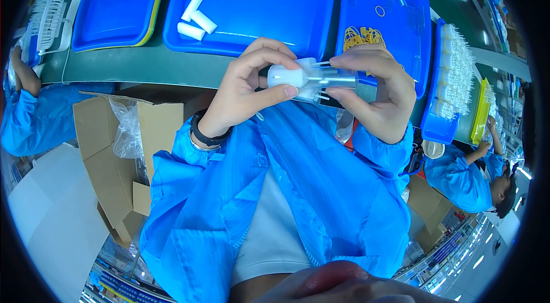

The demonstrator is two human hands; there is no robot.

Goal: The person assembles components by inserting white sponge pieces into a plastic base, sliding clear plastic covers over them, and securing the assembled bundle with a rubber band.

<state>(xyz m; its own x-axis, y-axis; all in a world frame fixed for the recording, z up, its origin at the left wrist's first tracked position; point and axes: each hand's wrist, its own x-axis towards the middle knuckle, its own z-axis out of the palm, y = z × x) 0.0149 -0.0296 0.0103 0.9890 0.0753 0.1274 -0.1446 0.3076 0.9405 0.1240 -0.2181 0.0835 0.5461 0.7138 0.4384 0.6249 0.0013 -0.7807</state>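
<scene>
Right at the near edge of the big blue tray (246,25), we've got this white-and-clear piece (309,78) lying sideways between both hands. One end's a smooth, rounded white body (285,76); the other's a shiny see-through tube (342,78) pointing right, with thin prongs (322,64) sticking out alongside. Our left hand (243,86) grips the white end, fingers curled over the far side, thumb laid along the near side. Our right hand (384,82) sits opposite, thumb and fingertips pinching the clear end from both sides; whether they press on tube or prongs, we honestly can't tell. Both blue sleeves (382,151) angle inward toward the piece.
</scene>
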